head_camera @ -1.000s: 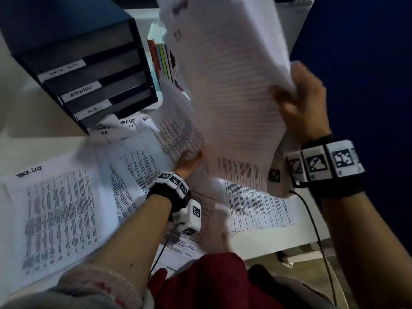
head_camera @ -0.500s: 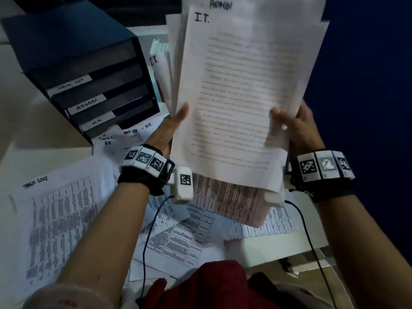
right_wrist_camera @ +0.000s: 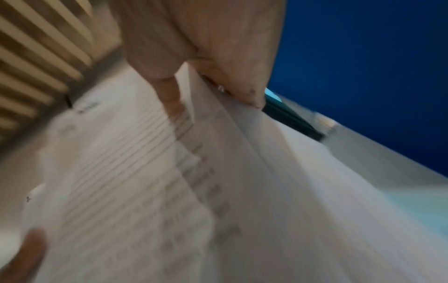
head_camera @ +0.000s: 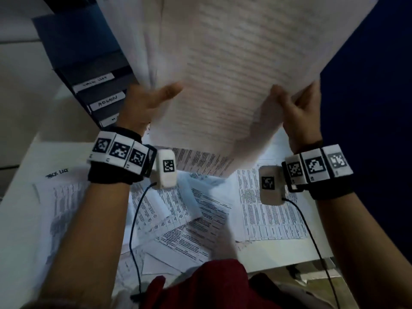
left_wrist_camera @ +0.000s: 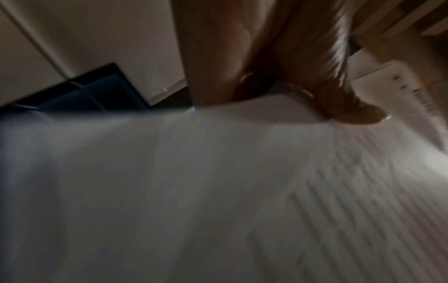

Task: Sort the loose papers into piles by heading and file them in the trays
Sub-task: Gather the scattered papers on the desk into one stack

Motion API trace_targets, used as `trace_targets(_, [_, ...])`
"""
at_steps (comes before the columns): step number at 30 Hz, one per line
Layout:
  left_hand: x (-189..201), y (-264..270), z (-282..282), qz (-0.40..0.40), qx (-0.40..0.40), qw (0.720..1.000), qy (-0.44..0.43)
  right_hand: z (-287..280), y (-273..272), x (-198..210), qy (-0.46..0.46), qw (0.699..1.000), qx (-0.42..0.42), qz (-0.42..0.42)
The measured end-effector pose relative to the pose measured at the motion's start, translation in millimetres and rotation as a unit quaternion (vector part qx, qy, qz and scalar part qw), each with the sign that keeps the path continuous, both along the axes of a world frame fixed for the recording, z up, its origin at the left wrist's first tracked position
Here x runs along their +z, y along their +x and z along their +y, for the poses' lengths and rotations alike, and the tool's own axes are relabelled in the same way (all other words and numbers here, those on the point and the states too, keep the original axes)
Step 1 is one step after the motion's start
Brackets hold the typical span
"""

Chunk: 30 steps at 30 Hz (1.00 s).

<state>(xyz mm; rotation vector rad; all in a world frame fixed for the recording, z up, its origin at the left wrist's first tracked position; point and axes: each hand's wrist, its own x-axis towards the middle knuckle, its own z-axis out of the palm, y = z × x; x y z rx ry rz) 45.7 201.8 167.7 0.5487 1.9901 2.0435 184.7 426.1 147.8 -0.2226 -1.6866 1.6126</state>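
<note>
A thick stack of printed papers [head_camera: 234, 70] is lifted upright in front of the head camera, blurred and filling the upper middle. My left hand [head_camera: 145, 105] grips its lower left edge, thumb across the front sheet. My right hand [head_camera: 296, 110] pinches the lower right edge, thumb in front and fingers behind. The left wrist view shows the same stack [left_wrist_camera: 218, 191] with my left hand [left_wrist_camera: 278, 80] on it. In the right wrist view my right hand [right_wrist_camera: 206, 76] clamps the stack [right_wrist_camera: 169, 181]. The blue tray unit [head_camera: 89, 70] with labelled drawers stands behind, partly hidden by the stack.
Loose printed sheets [head_camera: 178, 210] lie scattered over the white desk [head_camera: 17, 197], one at the left headed in handwriting [head_camera: 64, 215]. A dark blue wall [head_camera: 367, 97] rises at the right. Camera cables hang from both wrists. A red garment [head_camera: 205, 286] is at the bottom.
My left hand left the desk sheets and took the stack's left edge. Both hands have raised the stack closer to the camera, so its headings are out of view.
</note>
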Motion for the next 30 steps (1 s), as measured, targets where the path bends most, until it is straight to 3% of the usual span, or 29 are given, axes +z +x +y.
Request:
trace_targets(4, [-33.7,0.6,-19.3,-0.017,0.028,0.999,-0.016,-22.0,-1.0,-41.7,0.024,0.995,0.016,-0.098])
trace_targets(6, [-49.8,4.9,-24.9,-0.054,0.003,0.999,0.006,-39.0,-1.5,-61.5,0.026,0.99,0.028,-0.137])
trace_targets(9, [-55.4,19.0,-23.4,-0.058,0.021,0.998,-0.017,-56.2,-8.6,-74.8,0.052,0.984,-0.012,-0.171])
trace_targets(11, [-47.5,20.6,-22.6,-0.043,0.1,0.993,-0.044,-60.1,-16.1,-68.1,0.083,0.983,-0.054,-0.156])
trace_targets(13, [-31.3,15.4,-26.9,-0.013,0.156,0.988,-0.012,-64.0,-21.7,-47.7,0.096,0.987,-0.068,-0.11])
trace_targets(17, [7.3,1.1,-48.2,0.083,0.139,0.98,0.118,-69.2,-26.5,-7.3,0.115,0.992,-0.042,-0.024])
trace_targets(20, [13.7,-7.7,-64.5,0.099,0.135,0.974,0.152,-65.4,-28.6,-14.5,0.087,0.994,-0.013,-0.062])
trace_targets(24, [-12.6,-22.5,-78.8,0.003,0.145,0.979,0.141,-67.4,-30.7,-55.9,-0.053,0.992,0.013,-0.113])
trace_targets(28, [-68.1,-11.1,-80.0,-0.074,0.11,0.991,-0.019,-91.6,-27.6,-91.6,-0.02,0.98,0.007,-0.196])
trace_targets(30, [-91.1,3.0,-83.0,-0.121,0.065,0.99,-0.044,-99.8,-23.2,-106.0,0.002,0.977,-0.005,-0.212])
